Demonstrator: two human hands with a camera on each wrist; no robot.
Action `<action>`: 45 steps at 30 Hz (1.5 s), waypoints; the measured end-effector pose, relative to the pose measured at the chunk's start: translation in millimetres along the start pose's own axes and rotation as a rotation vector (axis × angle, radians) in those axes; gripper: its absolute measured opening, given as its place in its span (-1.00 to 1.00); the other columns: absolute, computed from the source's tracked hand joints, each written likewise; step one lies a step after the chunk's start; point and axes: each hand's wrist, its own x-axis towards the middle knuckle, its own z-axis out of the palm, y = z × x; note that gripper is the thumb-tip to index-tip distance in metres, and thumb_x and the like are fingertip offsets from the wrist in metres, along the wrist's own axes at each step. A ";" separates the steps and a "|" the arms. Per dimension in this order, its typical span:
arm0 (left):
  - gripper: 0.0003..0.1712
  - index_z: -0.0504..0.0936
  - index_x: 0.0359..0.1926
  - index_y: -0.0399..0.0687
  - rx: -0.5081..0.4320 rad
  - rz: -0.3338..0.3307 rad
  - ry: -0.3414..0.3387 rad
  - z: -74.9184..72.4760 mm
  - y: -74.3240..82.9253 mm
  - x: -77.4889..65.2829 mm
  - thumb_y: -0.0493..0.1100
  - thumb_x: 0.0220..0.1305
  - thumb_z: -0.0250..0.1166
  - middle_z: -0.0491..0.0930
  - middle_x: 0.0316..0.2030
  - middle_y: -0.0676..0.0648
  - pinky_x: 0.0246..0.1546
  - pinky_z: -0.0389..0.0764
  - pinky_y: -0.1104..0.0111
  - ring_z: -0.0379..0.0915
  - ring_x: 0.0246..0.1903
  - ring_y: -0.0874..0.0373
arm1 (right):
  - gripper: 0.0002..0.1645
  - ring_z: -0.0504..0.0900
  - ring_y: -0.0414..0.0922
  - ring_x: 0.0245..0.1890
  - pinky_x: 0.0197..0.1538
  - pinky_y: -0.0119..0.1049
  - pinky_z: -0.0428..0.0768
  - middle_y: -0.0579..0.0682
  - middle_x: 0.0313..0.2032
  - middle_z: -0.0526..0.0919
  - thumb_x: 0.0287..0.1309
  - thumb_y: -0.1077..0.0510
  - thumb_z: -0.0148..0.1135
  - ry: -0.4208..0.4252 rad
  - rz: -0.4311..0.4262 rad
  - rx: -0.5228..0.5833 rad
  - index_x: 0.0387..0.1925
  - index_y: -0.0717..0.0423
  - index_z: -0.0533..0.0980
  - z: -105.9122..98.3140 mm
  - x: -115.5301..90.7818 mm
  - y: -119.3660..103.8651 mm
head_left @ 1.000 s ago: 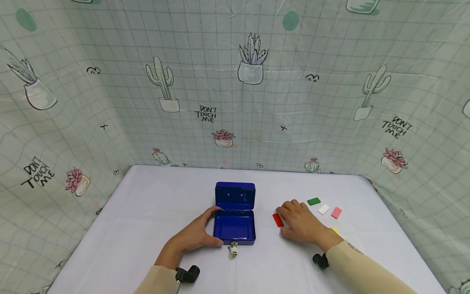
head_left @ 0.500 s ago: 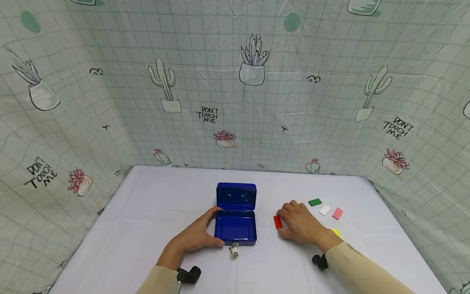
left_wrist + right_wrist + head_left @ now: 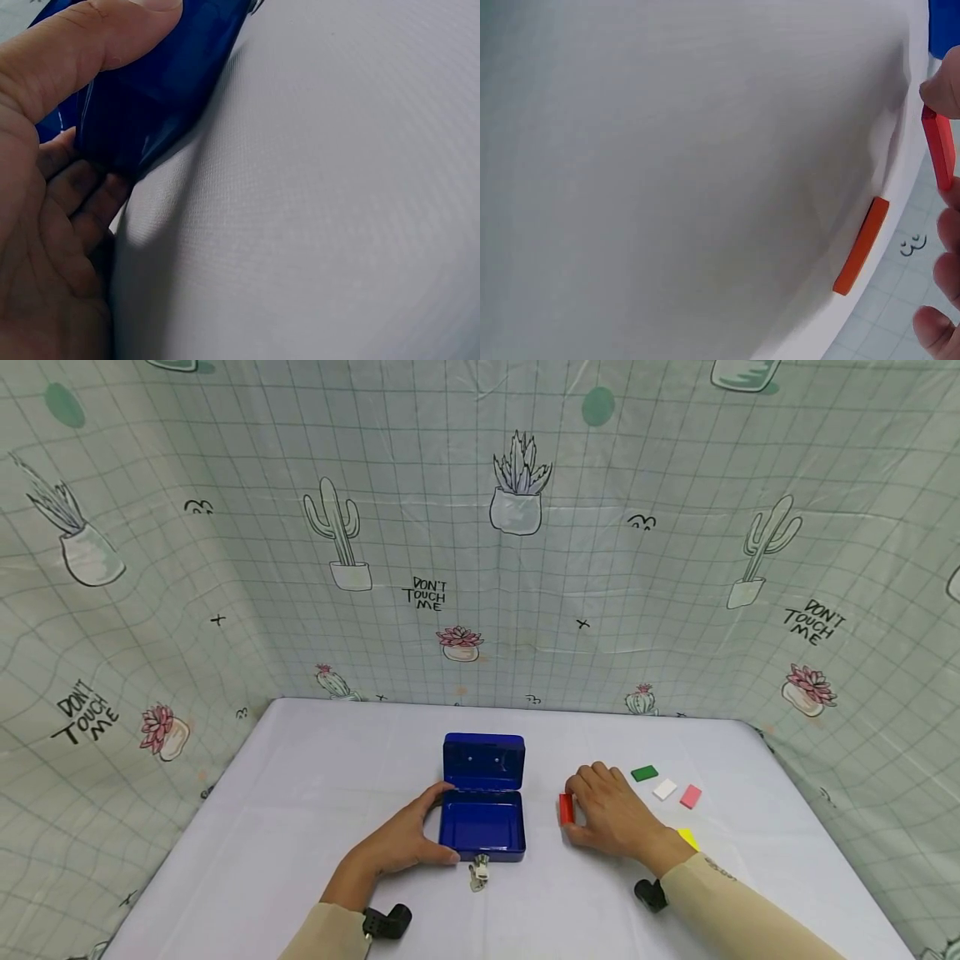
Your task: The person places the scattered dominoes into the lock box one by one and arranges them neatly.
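Observation:
A small blue metal box [image 3: 483,827] stands on the white table with its lid [image 3: 483,760] raised and its inside bare. My left hand [image 3: 401,837] grips the box's left side, thumb at the front corner and fingers round the back; the left wrist view shows the thumb [image 3: 124,34] along the blue wall. Keys [image 3: 477,874] hang from the lock at the front. To the right, my right hand [image 3: 611,810] pinches a flat red block [image 3: 566,810] by its two ends between thumb and fingertip. In the right wrist view the red block [image 3: 940,146] stands tilted up.
Right of the right hand lie a green block [image 3: 644,773], a white block [image 3: 664,789], a pink block [image 3: 691,797] and a yellow block [image 3: 687,839], partly covered by the wrist. An orange block [image 3: 861,246] shows only in the right wrist view. A patterned curtain [image 3: 480,568] surrounds the table.
The right thumb has closed in on the red block, which has turned from lying flat and slanted to upright between the fingers. The left hand and the box stay as they were.

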 end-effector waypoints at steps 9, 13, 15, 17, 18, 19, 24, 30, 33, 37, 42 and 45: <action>0.25 0.24 0.58 0.12 -0.003 -0.001 0.010 1.0 -1.0 -0.2 -0.05 -0.11 0.73 0.20 0.60 -0.25 0.54 0.06 -0.35 0.08 0.59 -0.27 | -0.41 0.40 -0.08 -0.16 -0.11 -0.22 0.35 -0.07 -0.22 0.53 0.05 -0.23 0.48 0.014 -0.006 -0.038 -0.06 0.06 0.54 -4.9 6.7 -4.8; 0.26 0.24 0.59 0.11 -0.003 0.004 0.013 1.5 -1.9 0.8 -0.05 -0.11 0.74 0.20 0.60 -0.25 0.54 0.05 -0.35 0.07 0.59 -0.27 | -0.42 0.40 -0.07 -0.17 -0.11 -0.21 0.36 -0.06 -0.23 0.53 0.05 -0.23 0.48 0.031 -0.010 -0.052 -0.07 0.07 0.55 -9.3 9.8 -7.0; 0.26 0.24 0.58 0.10 -0.006 0.007 0.016 1.5 -1.9 1.4 -0.06 -0.12 0.74 0.20 0.60 -0.25 0.55 0.05 -0.34 0.07 0.59 -0.27 | -0.44 0.40 -0.07 -0.18 -0.11 -0.21 0.37 -0.05 -0.23 0.54 0.05 -0.21 0.47 0.048 -0.015 -0.055 -0.08 0.07 0.55 -12.1 12.0 -8.4; 0.26 0.25 0.58 0.09 -0.005 0.006 0.020 1.5 -1.4 1.6 -0.06 -0.12 0.74 0.21 0.60 -0.25 0.55 0.06 -0.33 0.08 0.59 -0.27 | -0.45 0.40 -0.07 -0.19 -0.12 -0.21 0.36 -0.06 -0.24 0.54 0.05 -0.20 0.46 0.063 -0.022 -0.060 -0.09 0.07 0.55 -15.3 14.3 -10.0; 0.26 0.25 0.58 0.09 -0.005 0.004 0.021 1.5 -1.0 1.6 -0.06 -0.12 0.74 0.21 0.59 -0.25 0.55 0.06 -0.34 0.08 0.59 -0.27 | -0.46 0.39 -0.08 -0.20 -0.13 -0.22 0.35 -0.06 -0.24 0.54 0.05 -0.19 0.46 0.071 -0.025 -0.060 -0.10 0.07 0.55 -17.1 15.6 -11.1; 0.26 0.25 0.58 0.10 -0.005 0.002 0.023 1.4 -0.7 1.6 -0.06 -0.12 0.74 0.22 0.59 -0.24 0.55 0.06 -0.34 0.08 0.58 -0.27 | -0.47 0.39 -0.08 -0.20 -0.14 -0.22 0.35 -0.06 -0.25 0.54 0.04 -0.19 0.46 0.078 -0.027 -0.062 -0.11 0.07 0.55 -18.8 16.9 -12.3; 0.25 0.25 0.58 0.10 -0.003 -0.007 0.023 1.0 -0.4 1.8 -0.05 -0.12 0.74 0.24 0.58 -0.24 0.55 0.05 -0.35 0.10 0.58 -0.27 | -0.47 0.39 -0.08 -0.22 -0.16 -0.24 0.31 -0.09 -0.29 0.52 0.03 -0.22 0.48 0.106 -0.037 -0.066 -0.15 0.05 0.55 -26.7 25.4 -22.5; 0.25 0.26 0.58 0.10 -0.015 -0.013 0.022 1.1 -0.7 1.5 -0.04 -0.13 0.75 0.24 0.58 -0.24 0.55 0.04 -0.35 0.10 0.58 -0.27 | -0.42 0.39 -0.07 -0.20 -0.15 -0.22 0.32 -0.07 -0.26 0.53 0.03 -0.28 0.49 0.101 -0.053 -0.049 -0.14 0.04 0.55 -32.6 37.6 -46.2; 0.26 0.26 0.58 0.10 -0.028 -0.014 0.021 1.1 -1.4 2.1 -0.05 -0.13 0.75 0.25 0.58 -0.24 0.55 0.04 -0.35 0.11 0.57 -0.27 | -0.41 0.39 -0.07 -0.20 -0.16 -0.22 0.33 -0.07 -0.25 0.54 0.05 -0.31 0.48 0.092 -0.069 -0.039 -0.13 0.05 0.56 -32.2 45.5 -59.9; 0.25 0.27 0.58 0.13 -0.046 -0.019 0.020 1.1 -2.4 2.2 -0.04 -0.12 0.75 0.26 0.58 -0.22 0.55 0.04 -0.35 0.13 0.56 -0.26 | -0.41 0.37 -0.07 -0.21 -0.18 -0.23 0.33 -0.08 -0.28 0.51 0.10 -0.33 0.44 0.090 -0.098 -0.049 -0.12 0.05 0.58 -28.8 54.9 -76.0; 0.26 0.25 0.59 0.12 -0.046 -0.013 0.012 0.1 -3.4 1.8 -0.02 -0.11 0.74 0.26 0.58 -0.21 0.56 0.05 -0.32 0.13 0.56 -0.24 | -0.42 0.33 -0.08 -0.25 -0.22 -0.27 0.29 -0.08 -0.29 0.52 0.10 -0.34 0.42 0.121 -0.157 -0.078 -0.15 0.05 0.60 -20.9 64.2 -92.5; 0.26 0.24 0.59 0.10 -0.043 -0.003 0.008 -0.9 -3.9 2.0 -0.03 -0.10 0.74 0.26 0.57 -0.22 0.57 0.05 -0.30 0.12 0.57 -0.24 | -0.41 0.35 -0.09 -0.25 -0.22 -0.28 0.31 -0.08 -0.28 0.56 0.08 -0.35 0.44 0.136 -0.185 -0.086 -0.16 0.04 0.61 -15.9 69.4 -101.0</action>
